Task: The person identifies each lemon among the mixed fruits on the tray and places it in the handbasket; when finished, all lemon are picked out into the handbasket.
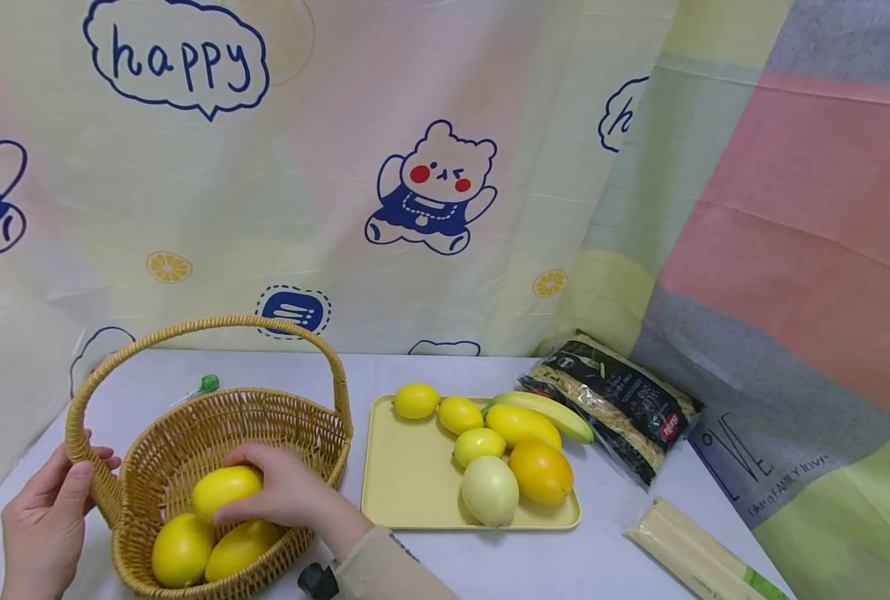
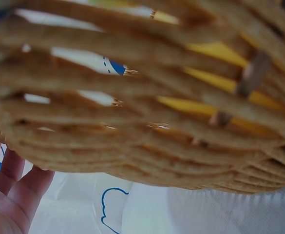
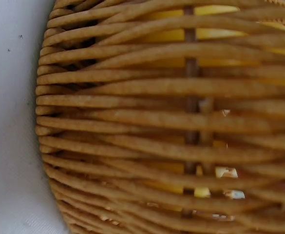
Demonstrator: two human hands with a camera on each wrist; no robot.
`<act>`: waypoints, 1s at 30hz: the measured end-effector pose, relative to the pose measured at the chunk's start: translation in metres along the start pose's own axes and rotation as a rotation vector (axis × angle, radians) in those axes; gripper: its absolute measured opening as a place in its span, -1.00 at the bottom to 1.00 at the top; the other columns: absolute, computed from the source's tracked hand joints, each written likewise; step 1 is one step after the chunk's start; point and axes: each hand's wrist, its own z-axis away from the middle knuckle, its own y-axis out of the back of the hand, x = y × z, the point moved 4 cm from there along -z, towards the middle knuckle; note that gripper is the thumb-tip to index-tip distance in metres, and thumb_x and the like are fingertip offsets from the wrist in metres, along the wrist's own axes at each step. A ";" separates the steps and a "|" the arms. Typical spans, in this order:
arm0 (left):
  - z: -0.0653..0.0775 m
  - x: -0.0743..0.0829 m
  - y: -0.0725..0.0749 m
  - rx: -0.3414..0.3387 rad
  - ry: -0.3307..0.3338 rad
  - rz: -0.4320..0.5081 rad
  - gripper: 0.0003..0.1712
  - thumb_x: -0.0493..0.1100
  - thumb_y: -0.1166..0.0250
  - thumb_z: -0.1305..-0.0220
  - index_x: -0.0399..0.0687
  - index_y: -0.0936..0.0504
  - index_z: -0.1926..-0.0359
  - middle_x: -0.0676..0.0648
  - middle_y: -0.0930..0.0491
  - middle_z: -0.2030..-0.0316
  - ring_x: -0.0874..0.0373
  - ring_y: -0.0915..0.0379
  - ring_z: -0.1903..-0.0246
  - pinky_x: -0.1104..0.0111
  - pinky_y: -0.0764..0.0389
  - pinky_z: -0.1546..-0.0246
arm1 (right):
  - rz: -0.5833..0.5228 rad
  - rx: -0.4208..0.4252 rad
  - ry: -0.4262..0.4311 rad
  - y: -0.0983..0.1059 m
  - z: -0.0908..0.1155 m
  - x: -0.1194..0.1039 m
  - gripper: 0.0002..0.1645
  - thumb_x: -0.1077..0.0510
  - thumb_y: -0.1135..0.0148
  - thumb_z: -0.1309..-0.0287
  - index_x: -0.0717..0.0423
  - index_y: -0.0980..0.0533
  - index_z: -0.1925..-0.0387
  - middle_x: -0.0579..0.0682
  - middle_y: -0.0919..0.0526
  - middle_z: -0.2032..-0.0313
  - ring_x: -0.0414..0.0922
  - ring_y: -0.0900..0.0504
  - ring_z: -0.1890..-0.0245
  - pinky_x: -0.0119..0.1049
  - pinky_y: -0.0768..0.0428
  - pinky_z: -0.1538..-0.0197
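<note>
In the head view, my left hand [image 1: 46, 521] grips the wicker basket [image 1: 133, 467] by the left foot of its handle [image 1: 103, 487]. My right hand [image 1: 289, 490] reaches inside and holds a yellow lemon [image 1: 223, 490] between thumb and fingers. Below that lemon lie a rounder yellow fruit [image 1: 181, 552] and a longer yellow fruit [image 1: 241, 552], inside the basket's near side. The left wrist view shows my left fingers [image 2: 32, 187] by the weave. Only the basket wall [image 3: 147, 117] with yellow fruit behind it fills the right wrist view; my right hand is hidden there.
Right of the basket, a yellow tray [image 1: 403, 492] bears several lemons, a mango-like fruit [image 1: 523, 427], a banana [image 1: 546, 410], an orange [image 1: 541, 473] and a pale green fruit [image 1: 490, 492]. Farther right lie a black-labelled bag [image 1: 613, 400] and a noodle-like pack [image 1: 703, 550].
</note>
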 end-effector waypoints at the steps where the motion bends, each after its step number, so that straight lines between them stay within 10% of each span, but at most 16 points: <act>1: 0.000 0.000 0.000 0.000 -0.002 0.000 -0.56 -0.21 -0.13 -0.29 -0.13 -0.45 -0.19 0.15 -0.60 0.35 0.41 -0.54 0.34 0.69 -0.54 0.44 | 0.026 -0.001 0.003 -0.001 -0.001 0.000 -0.46 0.03 -0.39 0.03 -0.15 -0.47 -0.06 -0.33 -0.55 0.06 -0.42 -0.50 0.15 -0.55 -0.48 0.11; 5: 0.000 0.000 0.000 -0.004 -0.004 0.004 -0.56 -0.21 -0.13 -0.29 -0.14 -0.46 -0.19 0.14 -0.60 0.35 0.40 -0.54 0.34 0.68 -0.55 0.43 | 0.089 0.005 -0.010 -0.004 -0.002 0.000 -0.50 0.06 -0.23 -0.15 -0.19 -0.42 -0.16 -0.31 -0.48 -0.12 -0.38 -0.43 -0.10 -0.52 -0.41 -0.08; 12: 0.001 -0.002 0.002 -0.003 0.008 -0.001 -0.55 -0.20 -0.13 -0.29 -0.11 -0.45 -0.20 0.15 -0.59 0.34 0.41 -0.54 0.34 0.69 -0.54 0.44 | 0.020 0.049 -0.060 -0.004 0.000 0.003 -0.52 0.09 -0.26 -0.12 -0.25 -0.45 -0.11 -0.34 -0.43 -0.15 -0.26 -0.54 0.06 -0.39 -0.56 0.12; 16: 0.001 -0.002 0.001 -0.006 0.006 -0.011 -0.55 -0.20 -0.13 -0.29 -0.11 -0.44 -0.20 0.16 -0.59 0.35 0.42 -0.54 0.34 0.69 -0.54 0.44 | -0.095 0.100 -0.027 0.002 0.002 0.003 -0.51 0.11 -0.31 -0.07 -0.16 -0.47 -0.09 -0.31 -0.48 -0.10 -0.29 -0.44 -0.11 -0.38 -0.45 -0.14; 30: -0.002 -0.003 0.003 -0.021 0.009 -0.033 -0.54 -0.17 -0.13 -0.29 -0.08 -0.43 -0.22 0.17 -0.58 0.32 0.43 -0.53 0.33 0.71 -0.53 0.44 | -0.529 0.090 0.124 0.042 0.021 0.004 -0.45 0.41 -0.29 0.01 0.15 -0.44 -0.08 0.02 -0.54 -0.08 -0.10 -0.49 -0.14 -0.44 -0.47 -0.10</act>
